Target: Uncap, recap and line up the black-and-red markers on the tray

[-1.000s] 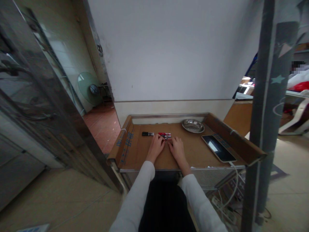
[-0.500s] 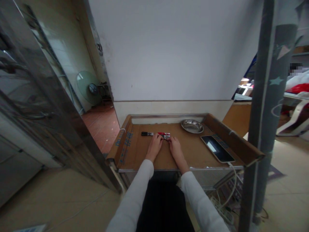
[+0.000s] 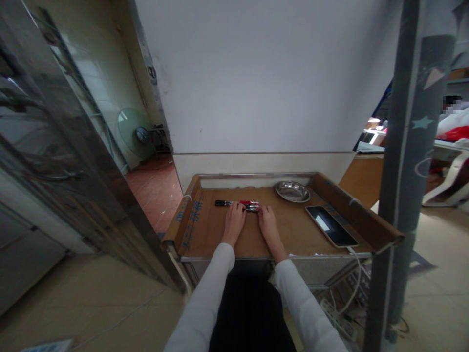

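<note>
Several pens lie crosswise on the cardboard-lined table (image 3: 216, 239). A red pen (image 3: 249, 202) is just beyond my fingertips, and a black pen (image 3: 221, 203) pokes out to the left. A nearer dark pen (image 3: 251, 209) spans the gap between my hands. My left hand (image 3: 235, 221) has its fingers closed on this pen's left part. At its right end are the bent, closed fingers of my right hand (image 3: 268, 224). The fingers partly cover the pens, so their exact kind is hard to make out.
A shiny round metal dish (image 3: 292, 191) stands at the back right. In front of it lies a phone (image 3: 330, 226) with a white cable (image 3: 357, 274) running off the front edge. Raised cardboard sides (image 3: 366, 215) border the table, and a grey post (image 3: 399, 171) rises at right.
My right hand has shifted slightly right, widening the gap between my hands, where more of the dark pen shows. The view has moved a little.
</note>
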{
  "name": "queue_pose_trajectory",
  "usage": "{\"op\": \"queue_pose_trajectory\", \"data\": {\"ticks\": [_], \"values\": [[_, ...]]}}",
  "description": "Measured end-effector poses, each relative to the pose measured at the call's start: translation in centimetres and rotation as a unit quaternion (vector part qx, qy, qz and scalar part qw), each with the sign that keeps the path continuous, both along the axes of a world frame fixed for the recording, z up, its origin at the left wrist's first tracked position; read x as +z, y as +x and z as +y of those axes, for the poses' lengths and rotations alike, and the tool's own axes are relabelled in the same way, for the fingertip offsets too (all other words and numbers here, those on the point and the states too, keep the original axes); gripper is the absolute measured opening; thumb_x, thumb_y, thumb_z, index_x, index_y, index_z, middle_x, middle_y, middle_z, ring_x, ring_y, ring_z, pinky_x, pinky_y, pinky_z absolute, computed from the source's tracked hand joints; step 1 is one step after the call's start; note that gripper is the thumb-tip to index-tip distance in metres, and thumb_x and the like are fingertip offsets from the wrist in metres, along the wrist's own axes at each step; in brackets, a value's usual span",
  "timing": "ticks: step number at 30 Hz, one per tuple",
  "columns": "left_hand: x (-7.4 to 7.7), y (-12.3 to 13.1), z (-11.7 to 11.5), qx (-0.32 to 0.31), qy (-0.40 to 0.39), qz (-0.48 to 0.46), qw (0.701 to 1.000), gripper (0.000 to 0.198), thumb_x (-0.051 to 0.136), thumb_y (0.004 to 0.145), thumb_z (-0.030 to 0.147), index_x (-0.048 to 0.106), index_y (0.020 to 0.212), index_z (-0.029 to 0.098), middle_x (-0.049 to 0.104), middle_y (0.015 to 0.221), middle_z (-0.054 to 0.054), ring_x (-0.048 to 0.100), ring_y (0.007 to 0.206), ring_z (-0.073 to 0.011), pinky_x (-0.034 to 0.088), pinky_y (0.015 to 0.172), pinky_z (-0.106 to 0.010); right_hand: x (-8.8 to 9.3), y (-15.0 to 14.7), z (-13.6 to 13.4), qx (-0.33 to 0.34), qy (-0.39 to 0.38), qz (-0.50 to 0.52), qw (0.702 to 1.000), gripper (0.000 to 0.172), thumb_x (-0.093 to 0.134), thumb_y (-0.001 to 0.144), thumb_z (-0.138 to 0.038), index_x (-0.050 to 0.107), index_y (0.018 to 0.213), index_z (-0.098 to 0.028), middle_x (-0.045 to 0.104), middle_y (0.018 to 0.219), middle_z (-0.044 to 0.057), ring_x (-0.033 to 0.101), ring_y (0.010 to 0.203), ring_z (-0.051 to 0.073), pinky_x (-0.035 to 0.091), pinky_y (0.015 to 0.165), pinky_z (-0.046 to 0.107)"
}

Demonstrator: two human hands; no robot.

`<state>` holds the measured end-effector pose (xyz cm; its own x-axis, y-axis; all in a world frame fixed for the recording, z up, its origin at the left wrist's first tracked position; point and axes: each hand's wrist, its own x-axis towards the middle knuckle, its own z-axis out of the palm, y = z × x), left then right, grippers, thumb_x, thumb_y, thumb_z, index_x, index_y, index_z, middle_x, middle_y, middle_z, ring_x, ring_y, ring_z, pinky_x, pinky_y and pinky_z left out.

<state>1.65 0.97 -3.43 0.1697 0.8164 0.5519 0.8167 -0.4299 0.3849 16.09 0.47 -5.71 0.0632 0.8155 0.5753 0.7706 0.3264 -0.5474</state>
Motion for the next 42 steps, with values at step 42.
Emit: {"op": "queue_pose_trajectory", "data": {"ticks": [42], "values": [[0.7, -0.4, -1.2, -0.056, -0.01, -0.083, 0.995, 0.024, 0.037, 0.093, 0.024, 0.054, 0.111, 0.022, 0.052, 0.106, -0.005, 0.058, 0.093, -0.0142, 0.047, 0.085, -0.029, 1.3, -1.2, -0.2, 0.115, -0.027, 0.229, 0.966, 0.027, 0.044, 0.085, -0.038, 0.06, 0.092, -0.018, 0.065, 0.09, 0.007, 0.059, 0.078, 0.018, 0.046, 0.072, 0.031]]}}
